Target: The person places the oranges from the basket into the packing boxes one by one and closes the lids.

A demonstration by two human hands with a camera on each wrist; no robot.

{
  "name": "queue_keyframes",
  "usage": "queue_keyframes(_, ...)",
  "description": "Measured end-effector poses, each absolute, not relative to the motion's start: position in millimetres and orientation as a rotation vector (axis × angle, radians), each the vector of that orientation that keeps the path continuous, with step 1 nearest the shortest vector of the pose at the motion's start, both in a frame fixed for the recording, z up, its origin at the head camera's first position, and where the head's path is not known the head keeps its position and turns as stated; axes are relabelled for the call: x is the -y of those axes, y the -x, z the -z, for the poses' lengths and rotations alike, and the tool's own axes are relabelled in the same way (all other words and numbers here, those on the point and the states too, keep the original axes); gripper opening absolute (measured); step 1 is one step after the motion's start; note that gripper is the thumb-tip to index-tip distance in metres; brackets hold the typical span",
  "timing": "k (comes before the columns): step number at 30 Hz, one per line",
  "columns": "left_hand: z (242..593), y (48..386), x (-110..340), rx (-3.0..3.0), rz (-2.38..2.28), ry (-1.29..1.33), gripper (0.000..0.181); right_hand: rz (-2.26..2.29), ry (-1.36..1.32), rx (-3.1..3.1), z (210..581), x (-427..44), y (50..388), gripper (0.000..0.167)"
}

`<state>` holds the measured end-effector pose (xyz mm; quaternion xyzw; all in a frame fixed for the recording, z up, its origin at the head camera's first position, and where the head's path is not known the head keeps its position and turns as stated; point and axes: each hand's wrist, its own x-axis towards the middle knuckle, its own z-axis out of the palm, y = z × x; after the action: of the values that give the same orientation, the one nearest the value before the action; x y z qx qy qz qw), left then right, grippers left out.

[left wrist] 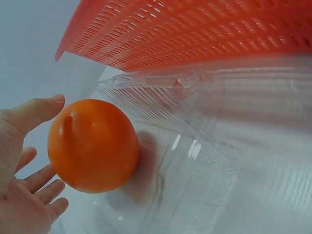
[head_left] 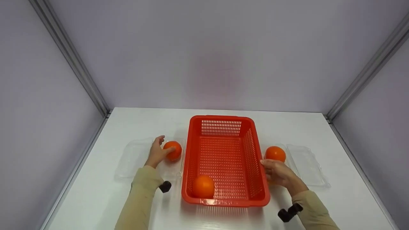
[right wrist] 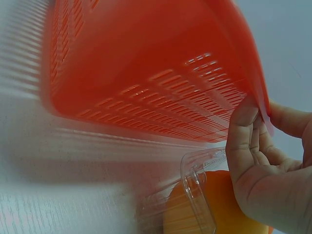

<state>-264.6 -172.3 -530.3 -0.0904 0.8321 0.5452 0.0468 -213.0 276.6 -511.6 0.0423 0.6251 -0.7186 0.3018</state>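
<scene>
My left hand (head_left: pixel 157 154) is spread beside an orange (head_left: pixel 173 150), its thumb and fingers on either side. In the left wrist view the orange (left wrist: pixel 92 146) sits in a clear plastic clamshell box (left wrist: pixel 204 161), and the fingers (left wrist: pixel 41 187) look barely curled. My right hand (head_left: pixel 278 172) pinches the right rim of a red plastic basket (head_left: pixel 226 203), thumb on one side and fingers on the other in the right wrist view. Another orange (head_left: pixel 203 187) lies in the basket's near left corner.
Right of the basket, an orange (head_left: pixel 275 154) sits in a second clamshell box, whose open lid (head_left: pixel 305 166) lies to the right. Under my right hand, more orange fruit (right wrist: pixel 219 200) shows partly hidden. The left box's clear lid (head_left: pixel 132 158) lies leftward. Walls enclose the white table (head_left: pixel 147 118).
</scene>
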Motion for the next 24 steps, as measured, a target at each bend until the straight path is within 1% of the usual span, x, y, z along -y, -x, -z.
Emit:
queue_keyframes(7, 525, 266, 171, -2.568, -1.672, 0.290, 0.065, 1.899, -0.114, -1.666, 512, -277, 213, 0.021)
queue_keyframes(14, 519, 266, 171, -2.615, -1.803, 0.181, 0.059, 1.931, -0.104, -1.645, 513, -277, 214, 0.021)
queue_keyframes(24, 506, 266, 163, -2.624, -1.826, 0.165, 0.054, 1.912, -0.106, -1.646, 512, -278, 213, 0.022)
